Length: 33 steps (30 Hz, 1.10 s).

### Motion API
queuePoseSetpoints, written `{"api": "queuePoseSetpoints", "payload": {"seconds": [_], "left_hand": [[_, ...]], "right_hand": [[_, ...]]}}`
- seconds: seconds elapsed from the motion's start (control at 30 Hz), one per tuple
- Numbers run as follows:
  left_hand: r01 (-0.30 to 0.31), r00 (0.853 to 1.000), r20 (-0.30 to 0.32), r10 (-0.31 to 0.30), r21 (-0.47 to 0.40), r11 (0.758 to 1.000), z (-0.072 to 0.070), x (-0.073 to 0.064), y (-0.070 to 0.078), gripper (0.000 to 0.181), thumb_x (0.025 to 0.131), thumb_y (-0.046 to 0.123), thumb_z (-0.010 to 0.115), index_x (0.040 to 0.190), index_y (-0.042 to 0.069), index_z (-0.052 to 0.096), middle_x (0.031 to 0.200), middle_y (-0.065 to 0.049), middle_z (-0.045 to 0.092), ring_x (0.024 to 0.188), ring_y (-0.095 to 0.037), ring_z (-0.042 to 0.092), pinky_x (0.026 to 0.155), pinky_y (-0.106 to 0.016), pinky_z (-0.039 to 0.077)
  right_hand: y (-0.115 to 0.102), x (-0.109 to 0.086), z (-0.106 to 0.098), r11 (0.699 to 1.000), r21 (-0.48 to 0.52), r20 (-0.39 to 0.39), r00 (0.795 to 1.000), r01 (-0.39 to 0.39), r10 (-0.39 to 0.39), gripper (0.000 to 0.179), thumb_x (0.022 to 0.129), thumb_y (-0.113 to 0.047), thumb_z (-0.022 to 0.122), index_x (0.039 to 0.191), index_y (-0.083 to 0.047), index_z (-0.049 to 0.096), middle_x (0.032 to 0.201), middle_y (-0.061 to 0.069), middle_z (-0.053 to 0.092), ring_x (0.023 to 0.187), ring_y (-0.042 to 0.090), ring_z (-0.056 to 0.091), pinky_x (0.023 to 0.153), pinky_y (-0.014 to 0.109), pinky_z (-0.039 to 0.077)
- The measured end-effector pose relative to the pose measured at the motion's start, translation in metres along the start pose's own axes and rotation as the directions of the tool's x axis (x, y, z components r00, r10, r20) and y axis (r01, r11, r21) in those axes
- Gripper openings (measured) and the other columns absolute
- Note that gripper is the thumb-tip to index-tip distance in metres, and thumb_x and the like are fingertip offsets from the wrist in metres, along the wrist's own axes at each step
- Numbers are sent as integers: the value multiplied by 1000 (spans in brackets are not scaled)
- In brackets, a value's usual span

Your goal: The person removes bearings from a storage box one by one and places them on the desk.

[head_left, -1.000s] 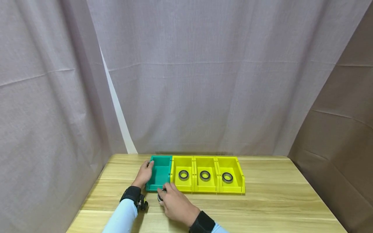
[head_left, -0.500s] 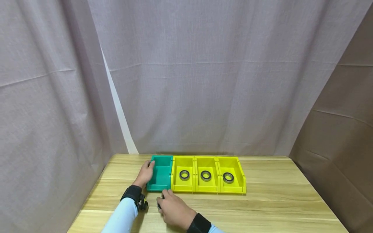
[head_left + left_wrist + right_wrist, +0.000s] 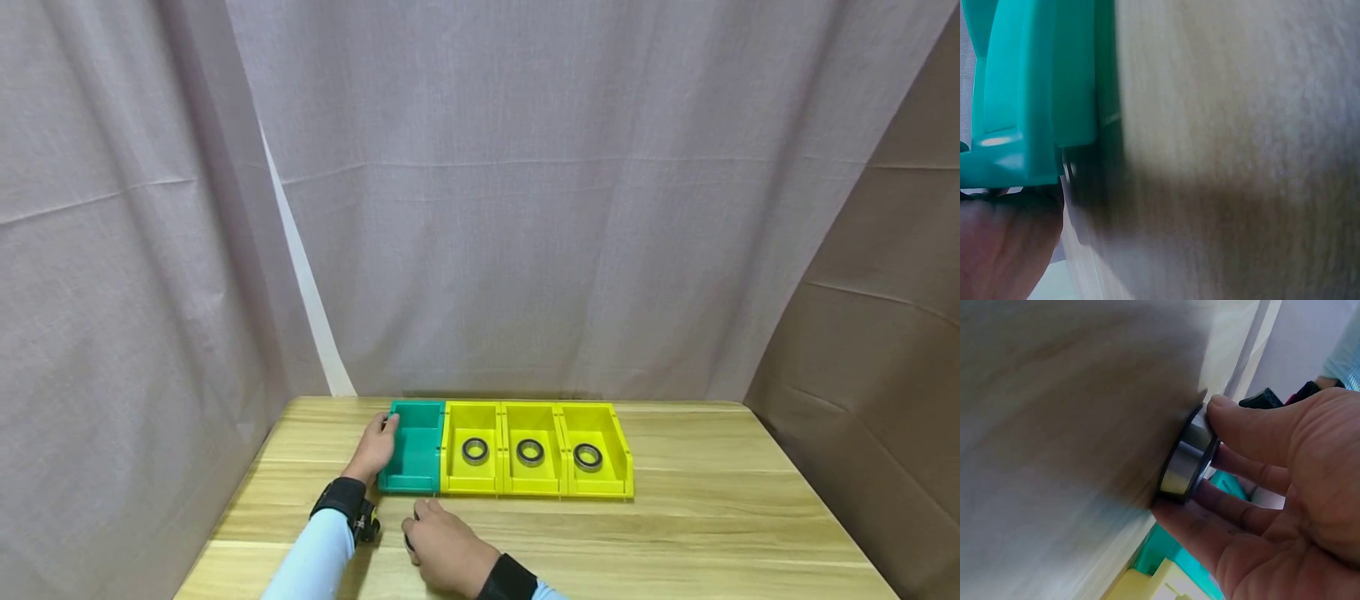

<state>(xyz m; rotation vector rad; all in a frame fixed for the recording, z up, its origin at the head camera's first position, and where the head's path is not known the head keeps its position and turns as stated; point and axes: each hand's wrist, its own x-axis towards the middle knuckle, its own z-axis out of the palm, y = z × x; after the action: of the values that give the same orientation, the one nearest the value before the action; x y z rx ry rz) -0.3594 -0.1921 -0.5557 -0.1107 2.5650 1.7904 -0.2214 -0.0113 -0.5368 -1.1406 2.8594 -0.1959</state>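
While gripped by fingers (image 3: 1254,434): bearing (image 3: 1186,464).

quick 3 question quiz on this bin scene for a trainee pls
1. How many yellow bins stand in the row, and what lies in each?
2. True or false: the right hand pinches a metal ring that lies flat on the wooden table.
3. The left hand rests against: A) a yellow bin, B) the green bin's left wall, C) the curtain.

Key
1. Three, each with one ring.
2. True; the right wrist view shows fingers and thumb round it.
3. B.
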Motion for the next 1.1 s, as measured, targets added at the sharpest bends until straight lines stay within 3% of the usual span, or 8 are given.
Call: {"api": "queuePoseSetpoints", "payload": {"seconds": [0.23, 0.77, 0.9, 1.0, 1.1], "left_hand": [[3, 1000, 3, -3, 14, 1000, 0, -1, -2, 54, 117, 38, 33, 154, 0, 44, 162, -32, 42, 152, -53, 38, 122, -71, 33], [10, 1000, 12, -11, 21, 1000, -1, -3, -1, 54, 118, 39, 32, 154, 0, 44, 162, -31, 42, 151, -52, 40, 121, -71, 35], [12, 1000, 15, -12, 17, 1000, 0, -3, -2, 55, 118, 39, 32, 154, -1, 43, 162, -32, 42, 150, -52, 40, 120, -71, 35], [7, 1000, 13, -8, 19, 1000, 0, -3, -2, 55, 118, 40, 32, 153, 0, 43, 161, -32, 42, 150, -53, 40, 120, -71, 35], [5, 1000, 8, -5, 13, 1000, -1, -3, -2, 54, 118, 40, 32, 153, 0, 44, 162, -31, 42, 151, -52, 40, 121, -71, 35]], "right_hand": [[-13, -2, 4, 994, -106, -15, 1000, -1, 0, 16, 94, -30, 82, 100, -18, 74, 98, -4, 60, 84, 10, 51, 67, 19, 46], [-18, 3, 6, 997, -74, -32, 999, -34, 32, 19, 93, -33, 83, 93, -16, 75, 91, -2, 60, 77, 12, 49, 62, 20, 42], [-10, 14, 25, 999, -41, -24, 999, -28, 27, 26, 93, -40, 83, 91, -14, 77, 87, -2, 62, 75, 12, 51, 59, 23, 44], [0, 24, 50, 999, -23, -45, 999, -31, 30, 31, 93, -47, 81, 89, -17, 78, 85, -4, 62, 74, 10, 51, 59, 24, 45], [-1, 26, 53, 999, -22, -73, 997, -38, 37, 35, 91, -51, 82, 86, -16, 79, 81, -4, 62, 72, 10, 50, 59, 22, 45]]}}
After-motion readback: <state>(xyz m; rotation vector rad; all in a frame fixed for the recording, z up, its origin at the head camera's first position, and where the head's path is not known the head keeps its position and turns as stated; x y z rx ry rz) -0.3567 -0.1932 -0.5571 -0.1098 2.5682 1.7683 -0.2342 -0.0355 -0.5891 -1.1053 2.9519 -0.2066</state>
